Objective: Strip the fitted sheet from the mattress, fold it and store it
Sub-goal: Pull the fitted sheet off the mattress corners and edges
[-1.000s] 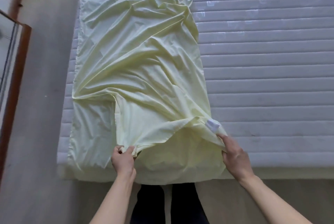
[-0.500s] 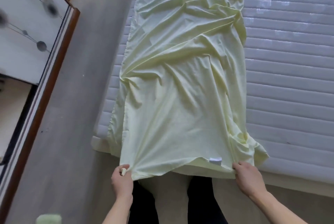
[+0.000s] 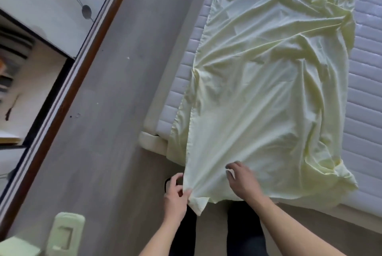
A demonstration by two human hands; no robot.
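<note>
Pinching the fitted sheet (image 3: 258, 94) corner at six o'clock, the left hand (image 3: 175, 197) holds; the right hand (image 3: 244, 183) grips its white tag.

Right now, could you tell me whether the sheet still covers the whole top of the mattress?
No, the pale yellow sheet lies in a folded strip, and bare quilted mattress shows beside it.

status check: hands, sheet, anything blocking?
Left hand pinches near corner of pale yellow fitted sheet. Right hand on sheet's near edge, grip unclear. Sheet stripped, lengthwise on white quilted mattress. No obstruction visible.
</note>
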